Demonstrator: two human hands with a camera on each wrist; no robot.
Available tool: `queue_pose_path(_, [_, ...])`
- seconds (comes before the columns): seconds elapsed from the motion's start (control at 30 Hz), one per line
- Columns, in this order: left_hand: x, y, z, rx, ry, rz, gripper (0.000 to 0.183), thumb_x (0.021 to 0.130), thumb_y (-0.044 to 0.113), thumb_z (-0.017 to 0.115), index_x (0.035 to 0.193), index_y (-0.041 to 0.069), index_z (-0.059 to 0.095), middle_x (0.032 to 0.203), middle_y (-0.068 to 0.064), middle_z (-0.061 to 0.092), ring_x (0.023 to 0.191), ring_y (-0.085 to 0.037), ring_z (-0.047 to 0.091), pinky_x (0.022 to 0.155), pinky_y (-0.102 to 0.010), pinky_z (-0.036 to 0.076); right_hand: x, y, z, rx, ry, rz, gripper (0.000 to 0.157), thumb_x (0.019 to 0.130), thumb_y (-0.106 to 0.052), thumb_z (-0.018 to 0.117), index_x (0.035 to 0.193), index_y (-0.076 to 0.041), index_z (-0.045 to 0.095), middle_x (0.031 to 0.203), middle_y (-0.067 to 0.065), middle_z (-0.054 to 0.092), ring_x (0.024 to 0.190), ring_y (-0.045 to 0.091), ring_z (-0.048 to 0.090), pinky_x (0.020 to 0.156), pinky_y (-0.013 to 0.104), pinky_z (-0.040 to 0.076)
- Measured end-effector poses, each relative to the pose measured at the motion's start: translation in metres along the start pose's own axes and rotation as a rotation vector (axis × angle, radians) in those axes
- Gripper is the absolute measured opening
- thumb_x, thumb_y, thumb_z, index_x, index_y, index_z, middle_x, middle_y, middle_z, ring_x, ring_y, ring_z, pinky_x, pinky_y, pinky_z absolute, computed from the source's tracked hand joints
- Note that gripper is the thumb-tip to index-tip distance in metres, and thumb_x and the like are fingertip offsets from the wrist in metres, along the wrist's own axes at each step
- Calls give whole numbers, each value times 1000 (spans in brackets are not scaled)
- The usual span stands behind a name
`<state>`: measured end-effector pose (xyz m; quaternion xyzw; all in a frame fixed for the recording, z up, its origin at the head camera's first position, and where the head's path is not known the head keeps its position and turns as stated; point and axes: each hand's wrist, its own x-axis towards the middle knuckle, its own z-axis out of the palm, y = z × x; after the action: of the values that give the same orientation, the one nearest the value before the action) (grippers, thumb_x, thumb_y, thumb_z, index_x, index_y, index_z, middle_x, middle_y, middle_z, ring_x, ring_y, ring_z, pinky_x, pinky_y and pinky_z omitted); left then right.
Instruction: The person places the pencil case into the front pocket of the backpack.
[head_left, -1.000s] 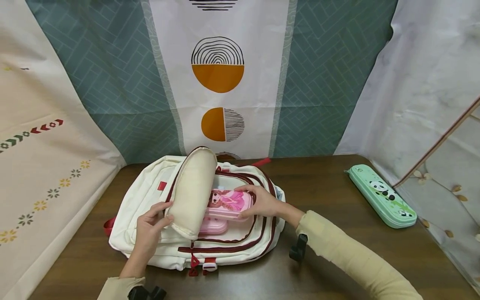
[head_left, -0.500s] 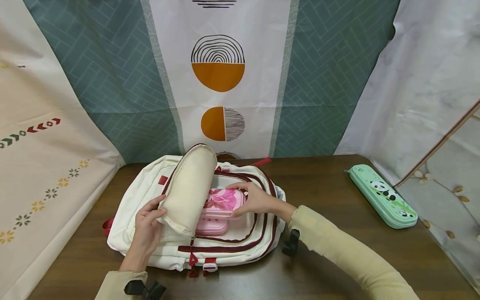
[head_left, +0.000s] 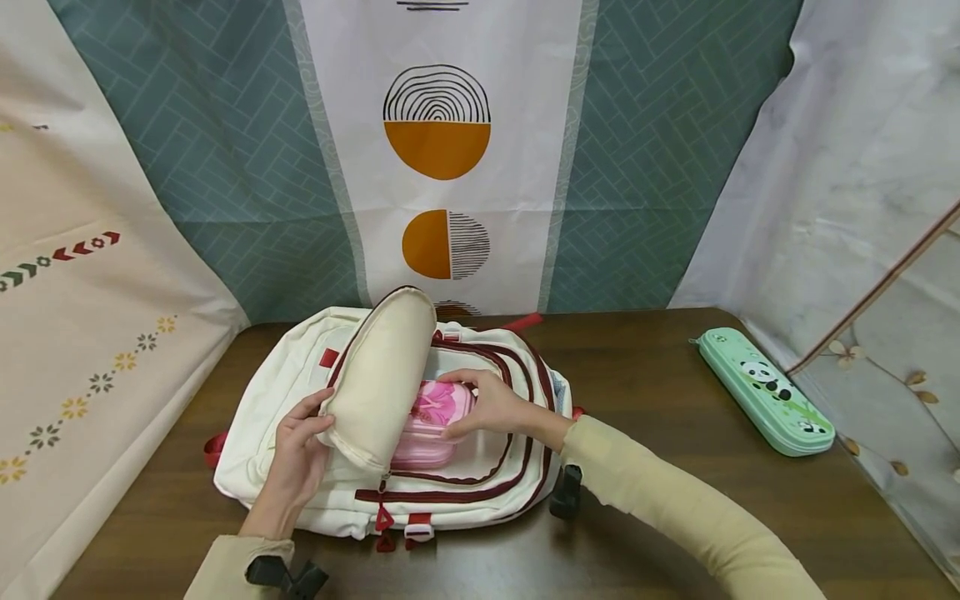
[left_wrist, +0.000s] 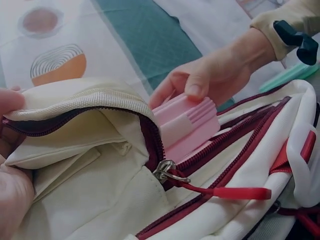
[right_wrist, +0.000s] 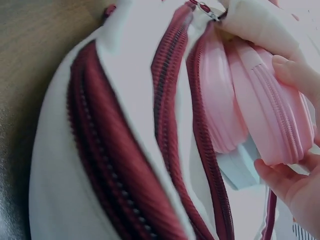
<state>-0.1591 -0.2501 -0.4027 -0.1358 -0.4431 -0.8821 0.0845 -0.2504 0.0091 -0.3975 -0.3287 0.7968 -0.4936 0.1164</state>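
A white backpack with dark red zips lies flat on the table, its front pocket unzipped. My left hand pinches the edge of the pocket's cream flap and holds it folded back. With fingers and thumb at its right end, my right hand grips a pink pencil case with a printed picture. That case is partly inside the pocket, its left part hidden by the flap. Below it in the pocket sits another pink case. The right wrist view also shows a pale blue item in there.
A green pencil case with pandas lies at the right of the brown table. Patterned cloths hang behind and at both sides. Red zip pulls dangle at the backpack's near side.
My right hand has moved left with the pink pencil case, sliding it further under the flap. My left hand has shifted slightly left, still holding the flap.
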Motion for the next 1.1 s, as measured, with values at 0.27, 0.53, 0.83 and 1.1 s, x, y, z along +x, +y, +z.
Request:
queue_pose_path(0.27, [1,1,0,-14,-26,17,50,83,-20,27,101,5,66,106,-2,57,94,-11,55,78,-20,46,1,-4,13,-9,54,-22,73,56,-19,87,120,-6,56,114,3,58,106,13,51,91,24,40])
queue_pose_path(0.53, [1,0,1,41,-17,22,50,83,-20,30,101,7,67,104,-2,58,94,-10,54,79,-19,46,1,-4,12,-67,-6,-12,76,60,-22,85,126,-6,50,119,4,54,109,15,48,93,28,39])
queue_pose_path(0.83, [3,3,3,212,18,42,47,82,-20,38,98,12,69,98,2,62,92,-7,53,77,-17,44,-7,-3,-12,-121,-32,-47,84,67,-28,81,136,-5,39,132,12,45,116,23,44,96,41,38])
queue_pose_path(1.1, [2,6,6,364,2,95,44,79,-21,46,98,10,69,99,4,65,93,-3,53,74,-15,44,-39,7,-86,-168,123,13,85,67,-32,80,138,-12,37,133,12,44,121,30,40,100,49,31])
